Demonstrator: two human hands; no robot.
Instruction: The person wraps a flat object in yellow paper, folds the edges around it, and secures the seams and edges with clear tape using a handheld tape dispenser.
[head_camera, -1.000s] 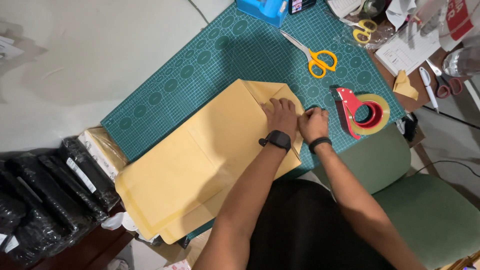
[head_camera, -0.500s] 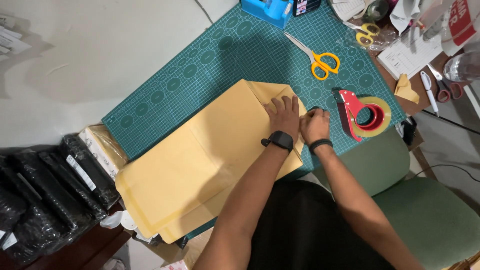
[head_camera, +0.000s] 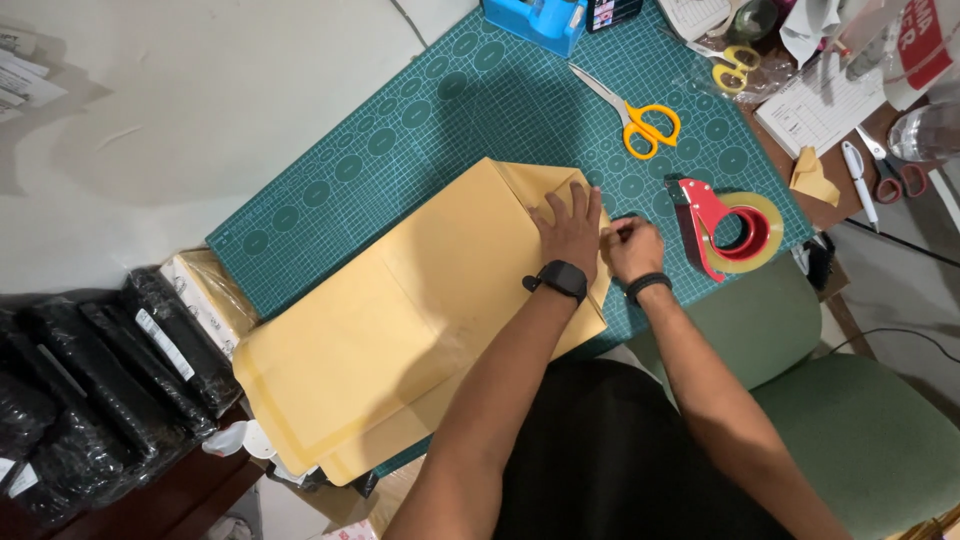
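A large sheet of yellow-brown wrapping paper (head_camera: 400, 320) lies folded over a flat parcel on the green cutting mat (head_camera: 430, 120). My left hand (head_camera: 568, 228) presses flat on the folded corner at the paper's right end, fingers spread. My right hand (head_camera: 630, 245) is right beside it, fingertips pinching the paper's folded edge. Both wrists wear dark bands. A red tape dispenser (head_camera: 725, 228) with a roll of clear-brown tape stands on the mat just right of my right hand.
Orange-handled scissors (head_camera: 635, 115) lie on the mat beyond my hands, and a blue tape dispenser (head_camera: 535, 20) sits at its far edge. Yellow scissors (head_camera: 735, 68), papers, a pen and red scissors (head_camera: 890, 175) clutter the right. Black wrapped packets (head_camera: 90, 370) are stacked left. A green chair (head_camera: 850, 430) is below.
My hands stay on the paper's folded end. My right fingers have closed a little tighter on the edge. The view has shifted slightly.
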